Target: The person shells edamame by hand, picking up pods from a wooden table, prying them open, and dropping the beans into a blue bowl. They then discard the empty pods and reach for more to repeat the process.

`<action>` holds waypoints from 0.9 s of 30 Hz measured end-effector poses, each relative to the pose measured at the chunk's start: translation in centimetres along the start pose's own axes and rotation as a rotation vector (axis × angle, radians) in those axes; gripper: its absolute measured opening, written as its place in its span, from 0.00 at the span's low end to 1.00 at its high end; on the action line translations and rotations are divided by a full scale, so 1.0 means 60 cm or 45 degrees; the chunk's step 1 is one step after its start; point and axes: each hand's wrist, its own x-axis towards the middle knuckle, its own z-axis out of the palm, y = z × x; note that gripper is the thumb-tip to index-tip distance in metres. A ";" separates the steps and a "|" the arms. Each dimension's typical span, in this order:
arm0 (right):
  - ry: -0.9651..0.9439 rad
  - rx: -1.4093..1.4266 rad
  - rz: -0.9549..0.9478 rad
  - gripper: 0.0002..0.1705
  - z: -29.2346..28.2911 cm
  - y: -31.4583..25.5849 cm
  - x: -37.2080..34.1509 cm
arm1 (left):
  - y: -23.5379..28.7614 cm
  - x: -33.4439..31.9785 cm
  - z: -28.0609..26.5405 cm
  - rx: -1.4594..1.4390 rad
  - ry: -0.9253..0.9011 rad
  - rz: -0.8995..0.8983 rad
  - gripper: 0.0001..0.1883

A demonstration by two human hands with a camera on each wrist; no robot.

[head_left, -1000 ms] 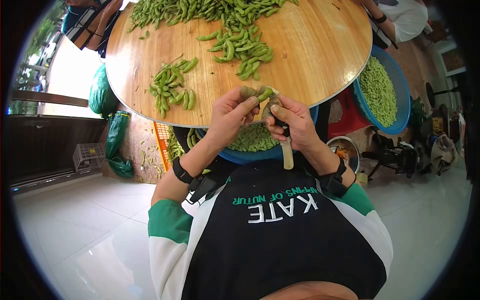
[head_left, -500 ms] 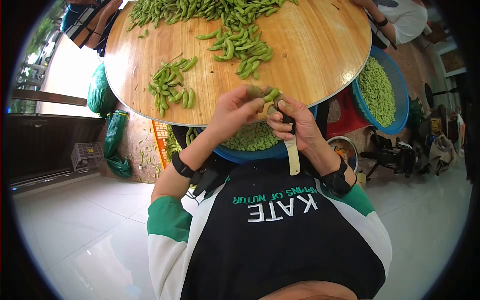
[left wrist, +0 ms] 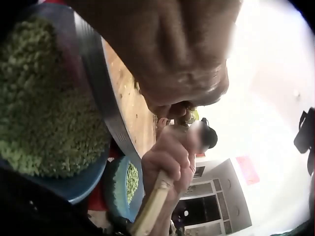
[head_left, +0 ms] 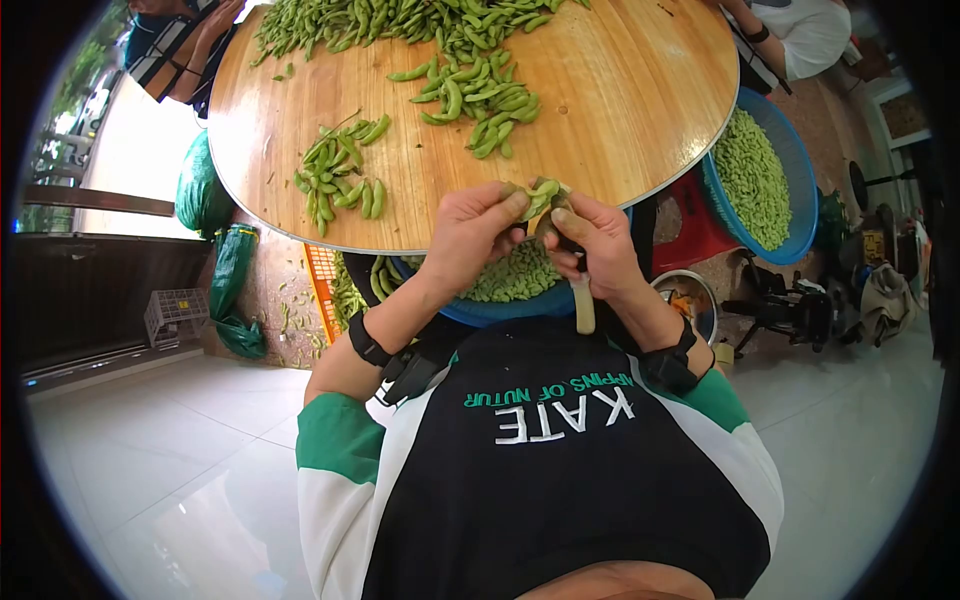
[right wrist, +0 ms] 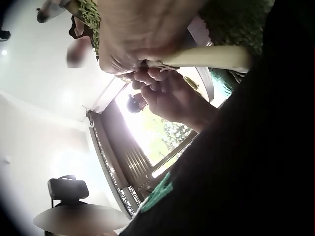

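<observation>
In the head view the left hand (head_left: 470, 230) pinches a green pod (head_left: 542, 194) between thumb and fingertips, at the near edge of the round table. Close against it, the right hand (head_left: 597, 245) grips a tool with a pale handle (head_left: 584, 305), which sticks out below the fingers toward the body; its working end is hidden in the hand. Both hands are above a blue basin of shelled beans (head_left: 515, 275). The left wrist view shows the right hand (left wrist: 170, 157) curled round the pale handle (left wrist: 153, 204). Fingertip coverings show on both hands.
Pods lie on the wooden table (head_left: 620, 110) in a large far pile (head_left: 370, 20), a middle heap (head_left: 485, 100) and a small left heap (head_left: 335, 175). A second blue basin (head_left: 755, 180) stands right, an orange basket (head_left: 322, 280) lower left. Two other people sit across the table.
The pod between the hands now looks split or flattened. The left thumb has come forward onto it, and the right hand has turned slightly, its pale handle tilting more upright.
</observation>
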 end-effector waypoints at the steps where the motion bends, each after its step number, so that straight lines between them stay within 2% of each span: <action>1: 0.073 -0.351 -0.111 0.14 -0.007 0.003 0.000 | -0.006 0.000 0.004 0.001 -0.004 -0.002 0.08; 2: 0.146 -0.702 -0.220 0.15 -0.011 0.005 0.000 | -0.016 -0.003 0.013 0.369 0.057 0.302 0.07; 3: 0.148 -0.700 -0.220 0.15 -0.008 0.008 0.003 | -0.021 -0.008 0.023 0.736 0.119 0.607 0.07; 4: 0.251 -1.001 -0.484 0.16 0.000 0.013 0.007 | -0.017 -0.015 0.034 0.865 0.138 0.748 0.04; 5: 0.354 -1.299 -0.750 0.17 0.004 0.016 0.009 | -0.019 -0.017 0.037 0.866 0.136 0.744 0.04; 9: 0.343 -1.555 -0.825 0.18 -0.008 0.003 0.009 | -0.012 -0.029 0.042 1.049 0.142 0.810 0.06; 11: 0.393 -1.732 -1.034 0.16 -0.013 -0.001 0.013 | -0.013 -0.033 0.044 1.119 0.141 0.822 0.07; 12: 0.390 -1.731 -1.033 0.16 -0.016 -0.004 0.011 | -0.019 -0.032 0.044 1.049 0.094 0.753 0.06; 14: 0.258 -1.963 -1.003 0.13 -0.020 -0.010 0.006 | -0.027 -0.030 0.040 0.984 0.046 0.684 0.06; 15: 0.263 -1.962 -1.005 0.13 -0.023 -0.010 0.004 | -0.029 -0.025 0.037 0.902 0.054 0.545 0.05; 16: 0.309 -1.784 -0.861 0.14 -0.028 -0.008 0.003 | -0.031 -0.019 0.034 0.820 0.061 0.406 0.04; 17: 0.344 -1.605 -0.719 0.15 -0.030 -0.008 0.004 | -0.036 -0.013 0.030 0.821 0.063 0.409 0.04; 18: 0.337 -1.604 -0.717 0.15 -0.025 -0.009 0.004 | -0.041 -0.008 0.027 0.760 0.023 0.380 0.04; 20: 0.286 -1.723 -0.974 0.15 -0.012 -0.010 -0.002 | -0.050 -0.008 0.028 0.699 -0.012 0.348 0.05; 22: 0.239 -1.797 -1.039 0.15 -0.008 -0.007 -0.006 | -0.052 -0.013 0.038 0.752 0.080 0.503 0.06; 27: 0.132 -1.895 -1.189 0.16 0.008 -0.003 -0.014 | -0.051 -0.026 0.054 0.953 0.093 0.648 0.05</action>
